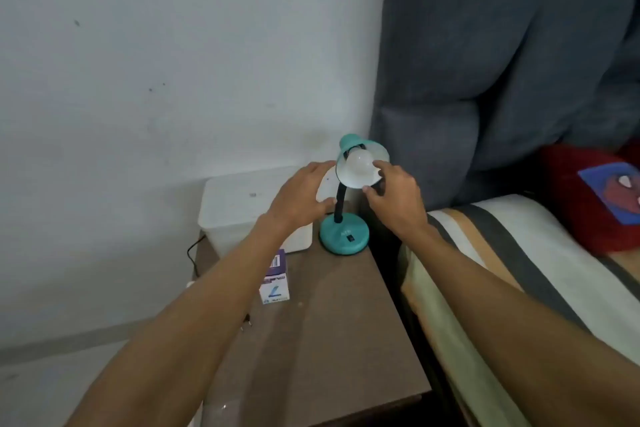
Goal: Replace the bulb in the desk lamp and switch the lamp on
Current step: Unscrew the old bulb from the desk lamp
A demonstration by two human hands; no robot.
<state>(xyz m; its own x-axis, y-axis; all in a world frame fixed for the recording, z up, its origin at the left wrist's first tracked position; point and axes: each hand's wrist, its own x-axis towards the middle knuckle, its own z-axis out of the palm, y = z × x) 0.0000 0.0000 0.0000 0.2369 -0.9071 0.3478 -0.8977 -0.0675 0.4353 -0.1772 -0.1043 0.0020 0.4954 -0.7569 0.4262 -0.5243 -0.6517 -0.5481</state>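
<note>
A white bulb (360, 163) is seated in the tilted teal shade of a desk lamp (344, 234) at the back of a brown worktop (329, 340), with a small bulb box (275, 279) nearer the front. The right hand (394, 199) is held partly open with fingertips at the shade's rim, gripping nothing firmly; the left hand (301, 196) is spread open beside the lamp's neck, empty. If the bulb is twisted while the light base is unsteadied, the lamp could be tipped off the worktop's edge.
</note>
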